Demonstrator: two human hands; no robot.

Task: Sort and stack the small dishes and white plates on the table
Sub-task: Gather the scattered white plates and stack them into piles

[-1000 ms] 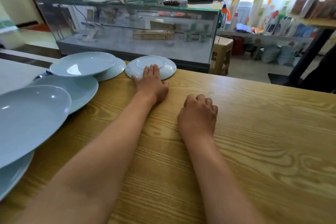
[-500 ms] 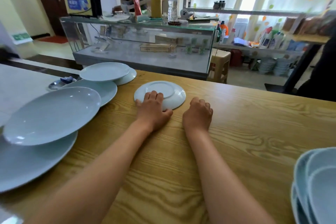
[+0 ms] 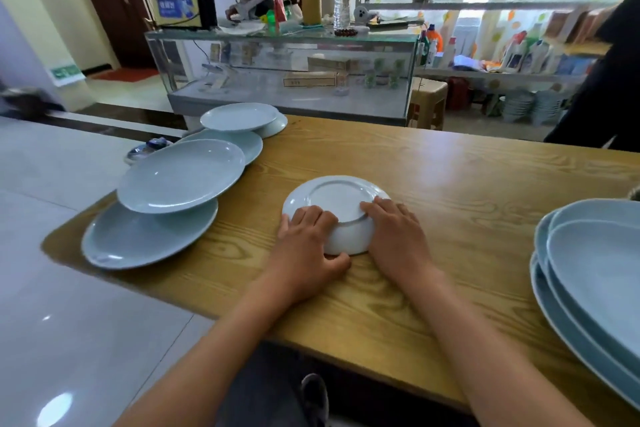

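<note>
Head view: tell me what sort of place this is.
Probably a small shop or eatery. A glass display counter holds boxed goods, shelves carry detergent bottles, and stacked bowls sit below. On the wooden table, both hands hold an upturned white dish.

Both hands rest on an upside-down white dish (image 3: 337,196) on the wooden table (image 3: 450,191); the left hand (image 3: 306,239) grips its near-left rim, the right hand (image 3: 394,236) lies flat on its right side; blue plates (image 3: 180,180) overlap left of the hands; more plates (image 3: 595,263) are stacked to the right.
</note>
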